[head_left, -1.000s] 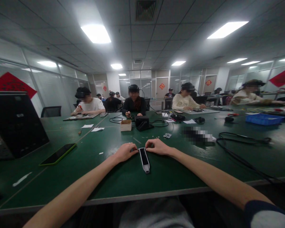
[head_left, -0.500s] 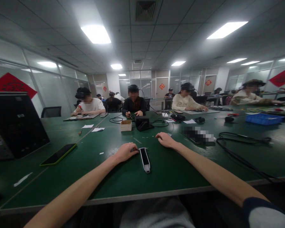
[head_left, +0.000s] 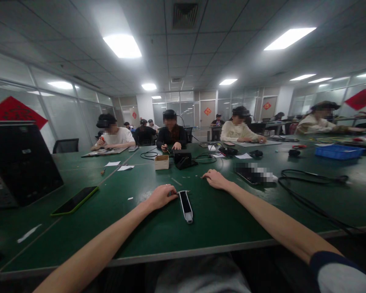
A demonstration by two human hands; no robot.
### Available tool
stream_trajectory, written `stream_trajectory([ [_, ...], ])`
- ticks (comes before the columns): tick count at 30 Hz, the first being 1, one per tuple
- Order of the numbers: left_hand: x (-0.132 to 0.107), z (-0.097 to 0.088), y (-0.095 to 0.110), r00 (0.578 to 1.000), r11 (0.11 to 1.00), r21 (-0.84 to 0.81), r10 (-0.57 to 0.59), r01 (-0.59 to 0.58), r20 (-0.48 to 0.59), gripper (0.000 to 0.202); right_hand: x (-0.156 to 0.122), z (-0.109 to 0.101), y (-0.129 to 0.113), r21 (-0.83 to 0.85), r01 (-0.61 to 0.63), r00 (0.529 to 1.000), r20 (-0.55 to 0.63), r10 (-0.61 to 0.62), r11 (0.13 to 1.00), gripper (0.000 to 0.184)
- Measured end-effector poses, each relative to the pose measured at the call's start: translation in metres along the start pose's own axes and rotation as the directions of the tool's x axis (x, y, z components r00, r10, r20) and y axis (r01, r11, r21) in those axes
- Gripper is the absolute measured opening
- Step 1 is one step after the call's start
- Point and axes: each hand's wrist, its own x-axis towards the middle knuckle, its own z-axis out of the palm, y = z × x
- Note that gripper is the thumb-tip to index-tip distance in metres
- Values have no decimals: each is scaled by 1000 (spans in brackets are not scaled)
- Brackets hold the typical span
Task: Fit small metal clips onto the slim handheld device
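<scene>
A slim pen-shaped device (head_left: 186, 206) with a white frame and a dark strip lies flat on the green table, its narrow end towards me. Beside its far left corner rests my left hand (head_left: 162, 196), fingers curled in and fingertips at the corner; whatever they may pinch is hidden. My right hand (head_left: 216, 179) lies on the table farther off to the right, apart from the device. Its fingers point left, loosely bent, and I see nothing in them. A tiny light speck lies just left of its fingertips, too small to name.
A small cardboard box (head_left: 161, 162) and a black stand (head_left: 183, 158) are ahead. At left lie a phone in a green case (head_left: 75, 201) and a black computer case (head_left: 26, 158). At right are a blurred-out phone (head_left: 247, 174), black cables (head_left: 295, 191) and a blue tray (head_left: 339, 153). Co-workers sit opposite.
My right hand has shifted slightly to the right. My left hand and the pen-shaped device keep their places; the view has tilted very slightly.
</scene>
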Motion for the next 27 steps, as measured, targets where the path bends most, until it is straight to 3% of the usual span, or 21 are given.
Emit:
stream_trajectory([
  [9, 0, -1, 1, 1000, 1000, -2, -6, 6, 7, 17, 0, -9, -3, -50, -22, 999, 32, 24, 998, 22],
  [15, 0, 1, 0, 1000, 1000, 10, -2, 2, -7, 17, 2, -10, -4, 1, -40, 998, 57, 40, 999, 22],
  [23, 0, 1, 0, 1000, 1000, 8, 0, 0, -3, 16, 5, -10, -4, 138, -107, 972, 221, 74, 985, 16],
  [27, 0, 1, 0, 1000, 1000, 13, -11, 11, 7, 17, 0, -15, -16, 179, -84, 981, 188, 50, 980, 10],
])
